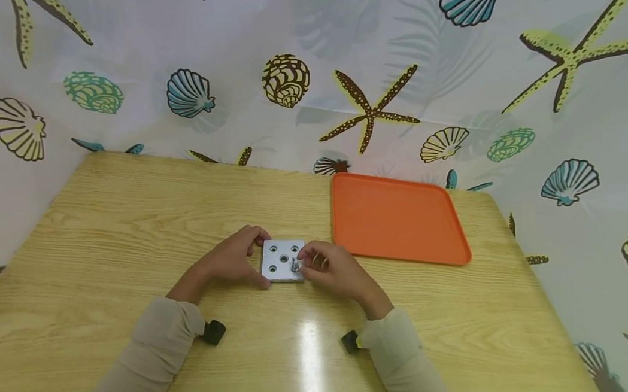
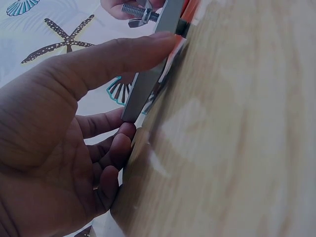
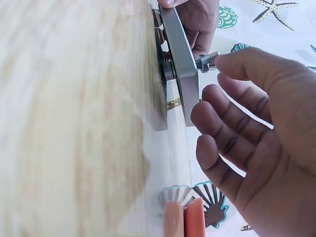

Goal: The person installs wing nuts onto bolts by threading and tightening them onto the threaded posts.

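A square silver metal plate (image 1: 283, 272) with several holes lies near the middle of the table. My left hand (image 1: 231, 258) holds its left side, thumb at the near corner and fingers at the far one. A threaded bolt (image 2: 129, 9) stands up through the near right hole, carrying a wing nut (image 2: 140, 21). With thumb and fingertips my right hand (image 1: 336, 270) pinches the wing nut; its other fingers curl loosely beside the plate. In the right wrist view, a round bolt head (image 3: 169, 70) shows under the plate, which sits slightly raised off the wood.
An orange tray (image 1: 399, 219) lies at the back right of the wooden table (image 1: 146, 210), beyond my right hand. Behind the table hangs a white cloth (image 1: 238, 29) printed with shells and starfish. Dark wrist cameras (image 1: 213, 332) sit at both cuffs.
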